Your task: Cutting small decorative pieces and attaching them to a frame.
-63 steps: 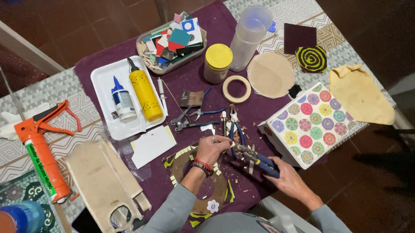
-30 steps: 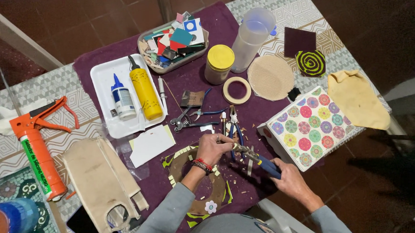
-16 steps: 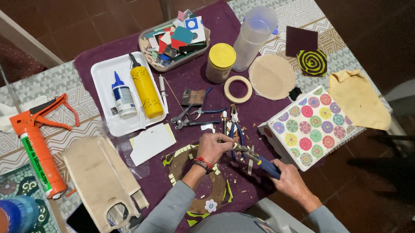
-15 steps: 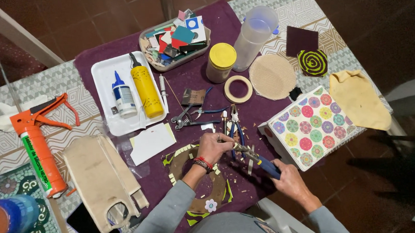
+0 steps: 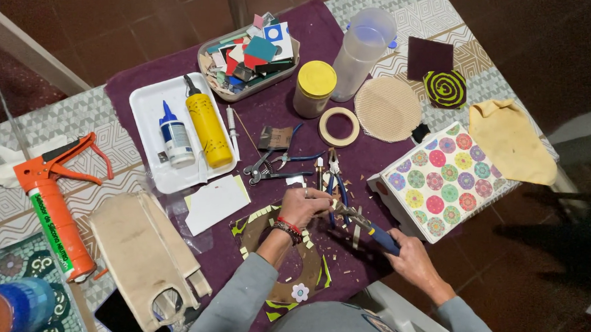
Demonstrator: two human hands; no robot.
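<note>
Nippers [image 5: 366, 226] sit gripped in my right hand [image 5: 412, 261], their jaws meeting a small piece that my left hand [image 5: 304, 204] pinches, so it stays steady just above the ring mosaic [image 5: 273, 255]. Spare pliers [image 5: 275, 166] lie beyond the ring, a dotted box [image 5: 444, 178] right of it, both within reach.

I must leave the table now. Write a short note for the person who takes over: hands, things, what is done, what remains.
Left hand: pinches a small piece, too small to tell which kind, above the ring-shaped mosaic base.
Right hand: grips blue-handled nippers, jaws at that piece.
Nearby: tray of coloured tile pieces, glue bottles on the white tray, spare pliers.
Done: tiles line part of the ring's edge; one flower is placed.
Left: most of the ring is bare.
</note>
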